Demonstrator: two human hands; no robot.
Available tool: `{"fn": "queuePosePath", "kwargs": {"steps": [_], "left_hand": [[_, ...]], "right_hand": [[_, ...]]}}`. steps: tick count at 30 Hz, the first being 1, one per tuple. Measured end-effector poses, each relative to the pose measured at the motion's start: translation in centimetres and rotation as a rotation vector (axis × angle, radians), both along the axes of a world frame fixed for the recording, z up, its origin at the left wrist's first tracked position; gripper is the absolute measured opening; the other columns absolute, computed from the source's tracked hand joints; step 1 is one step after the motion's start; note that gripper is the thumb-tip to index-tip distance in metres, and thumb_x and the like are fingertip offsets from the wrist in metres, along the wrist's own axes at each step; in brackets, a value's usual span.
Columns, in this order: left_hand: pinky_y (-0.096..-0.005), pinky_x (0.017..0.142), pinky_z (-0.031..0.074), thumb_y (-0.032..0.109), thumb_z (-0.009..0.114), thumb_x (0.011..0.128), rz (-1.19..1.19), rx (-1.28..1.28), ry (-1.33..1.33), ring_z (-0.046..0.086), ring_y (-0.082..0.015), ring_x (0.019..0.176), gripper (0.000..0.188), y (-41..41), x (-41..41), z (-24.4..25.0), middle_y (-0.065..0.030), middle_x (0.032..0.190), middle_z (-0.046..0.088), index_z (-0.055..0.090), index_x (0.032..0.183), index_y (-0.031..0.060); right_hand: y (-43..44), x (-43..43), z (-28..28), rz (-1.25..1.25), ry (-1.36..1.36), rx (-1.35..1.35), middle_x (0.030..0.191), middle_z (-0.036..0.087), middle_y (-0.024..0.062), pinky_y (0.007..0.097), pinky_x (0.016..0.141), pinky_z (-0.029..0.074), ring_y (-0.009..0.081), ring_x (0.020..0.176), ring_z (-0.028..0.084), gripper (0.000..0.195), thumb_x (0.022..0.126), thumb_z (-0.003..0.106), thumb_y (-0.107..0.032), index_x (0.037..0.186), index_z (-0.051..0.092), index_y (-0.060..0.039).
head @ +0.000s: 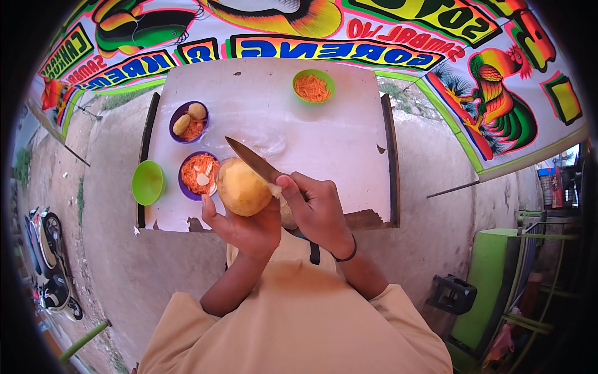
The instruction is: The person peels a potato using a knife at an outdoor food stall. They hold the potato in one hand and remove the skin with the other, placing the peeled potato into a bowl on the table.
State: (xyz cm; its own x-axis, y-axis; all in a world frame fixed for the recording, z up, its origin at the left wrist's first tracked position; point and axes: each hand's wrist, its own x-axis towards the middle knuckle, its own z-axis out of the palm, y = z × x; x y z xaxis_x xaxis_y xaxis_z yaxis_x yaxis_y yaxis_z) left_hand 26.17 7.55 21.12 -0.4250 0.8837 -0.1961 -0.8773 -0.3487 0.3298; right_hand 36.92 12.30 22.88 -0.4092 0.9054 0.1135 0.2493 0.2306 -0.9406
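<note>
My left hand [252, 229] holds a large, partly peeled potato [245, 189] from below, above the near edge of the table. My right hand [313, 205] grips a kitchen knife [252, 159], its blade slanting up and left across the potato's right side. A pale scrap of peel [274, 190] clings near my right thumb. Just left of the potato stands a purple bowl [182, 187] of shredded carrot with white slices on top. Part of another round, pale brown item [287, 217] shows between my hands; its kind is unclear.
On the white-topped table [336, 140] are a second purple bowl [173, 126] with carrot shreds and small potatoes, a green bowl [331, 84] of shredded carrot, an empty-looking green bowl [148, 183] at the left edge, and clear plastic [275, 142]. A printed banner [397, 42] hangs beyond.
</note>
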Motion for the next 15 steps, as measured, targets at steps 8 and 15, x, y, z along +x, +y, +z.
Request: {"fn": "queuePosePath", "kwargs": {"steps": [8,15], "left_hand": [[-0.0401,0.093,0.045,0.047,0.037,0.097,0.026,0.055,0.169,0.055,-0.0248,0.107,0.048,0.7,0.4,0.3,-0.0108,0.115,0.053,0.04,0.127,0.0105],[-0.0436,0.086,0.049,0.043,0.034,0.096,0.059,0.054,0.322,0.059,-0.031,0.097,0.042,2.5,1.1,2.1,-0.0143,0.114,0.054,0.045,0.122,0.0119]], "right_hand": [[-0.4,-0.1,0.1,-0.02,0.072,0.041,0.052,0.029,0.0026,0.026,0.042,0.028,0.0053,0.05,0.029,0.034,0.098,0.052,-0.029,0.1,0.066,0.0013],[-0.4,0.1,2.9,-0.089,0.167,0.089,0.049,0.03,0.0069,0.0278,0.042,0.027,0.0071,0.048,0.029,0.036,0.098,0.052,-0.025,0.073,0.053,0.0014]]}}
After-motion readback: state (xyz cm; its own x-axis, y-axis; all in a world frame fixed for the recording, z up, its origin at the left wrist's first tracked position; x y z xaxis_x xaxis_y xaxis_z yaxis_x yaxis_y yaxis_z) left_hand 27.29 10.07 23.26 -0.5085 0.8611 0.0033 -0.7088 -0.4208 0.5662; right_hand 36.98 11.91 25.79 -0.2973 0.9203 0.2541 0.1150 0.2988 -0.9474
